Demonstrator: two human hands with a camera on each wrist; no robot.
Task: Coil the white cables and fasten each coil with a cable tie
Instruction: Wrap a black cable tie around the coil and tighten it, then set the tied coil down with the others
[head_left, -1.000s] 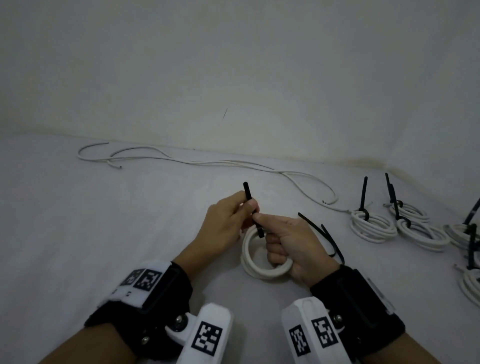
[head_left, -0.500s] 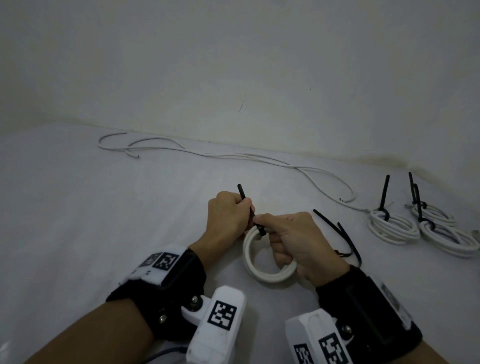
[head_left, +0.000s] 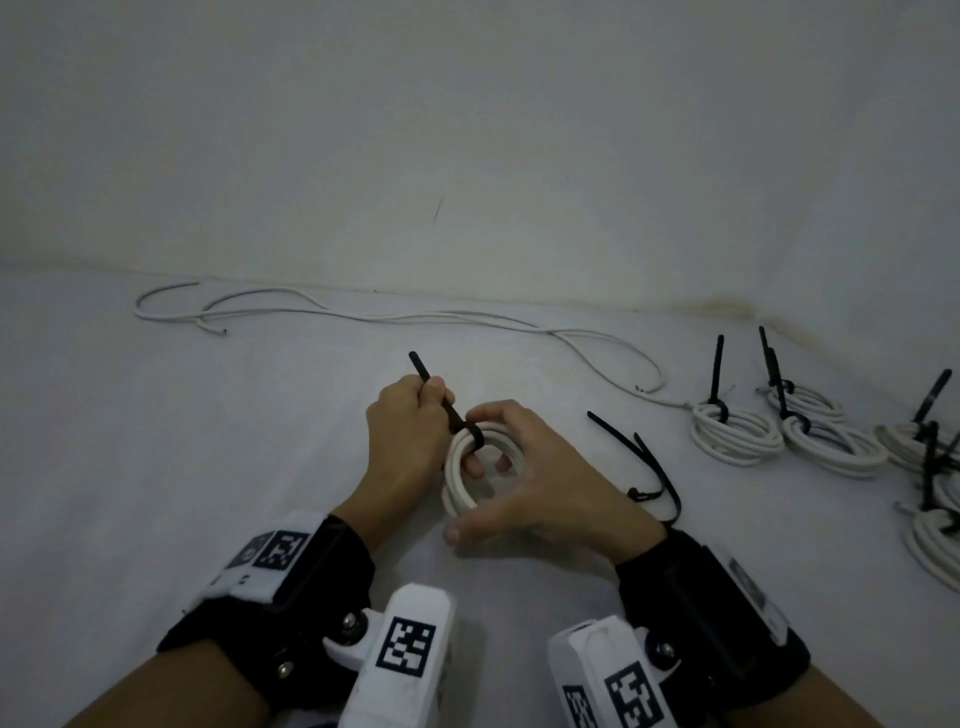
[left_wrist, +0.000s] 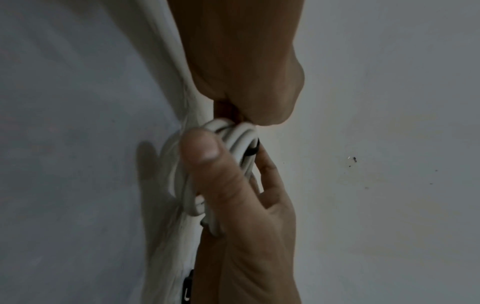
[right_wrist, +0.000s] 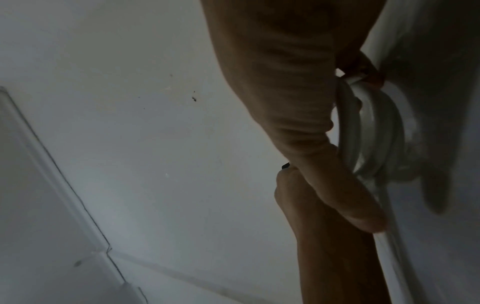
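White sheet-covered surface (head_left: 182, 467) fills the lower half of the head view, w/ a plain wall (head_left: 467, 130) behind it. Can't tell if it's a bed or the floor tbh.

Biggest thing on it: a long loose white cable (head_left: 395, 316) snaking along the back near the wall, not coiled. Over on the right, a bunch of finished coils (head_left: 736, 432), each w/ a black tie sticking up.

In the middle, both hands are together on one small white coil (head_left: 460, 480). Right hand (head_left: 545, 483) is wrapped around the coil, fingers poking thru the middle, thumb at the near side. Left hand (head_left: 410, 447) is clamped on the tail of a black cable tie (head_left: 451, 410), which loops round the top of the coil, tail pointing up and away to the left.

Just right of the right hand, a couple spare black ties (head_left: 644, 465) lie on the sheet.

Wrist cams are dim, mostly just fingers + coil strands.
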